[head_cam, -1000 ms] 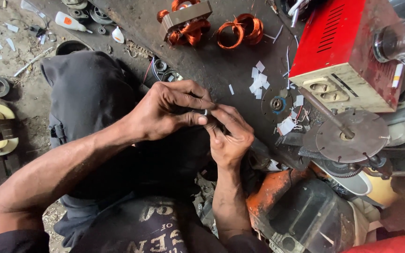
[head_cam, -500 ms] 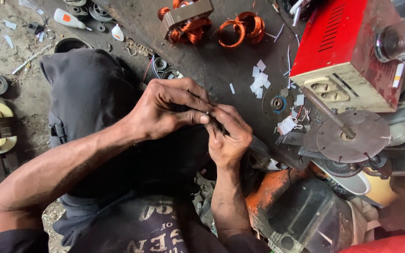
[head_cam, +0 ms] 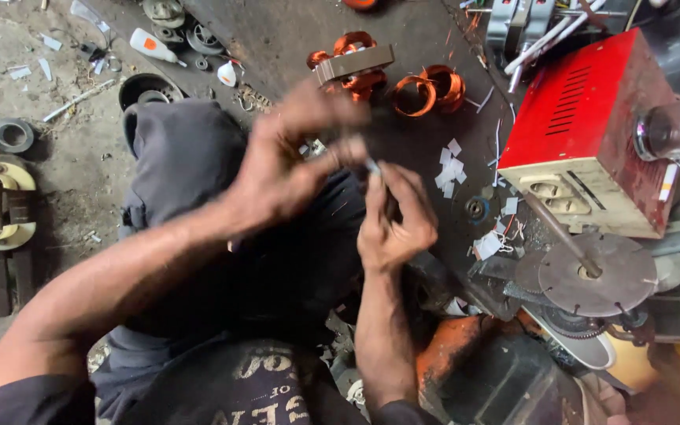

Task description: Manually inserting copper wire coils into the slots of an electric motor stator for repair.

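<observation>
We pinch a small pale piece between both hands, close over our lap.

Left hand blurred, fingertips narrowed on it; right hand curls around, bracing it, copper coils within reach.

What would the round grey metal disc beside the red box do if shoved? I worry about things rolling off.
The grey disc lies flat with a rod through its centre, so it would probably slide or pivot, not roll. It looks like solid metal, so likely stiff and heavy for its size. Its toothed edge might snag the paper scraps.
</observation>
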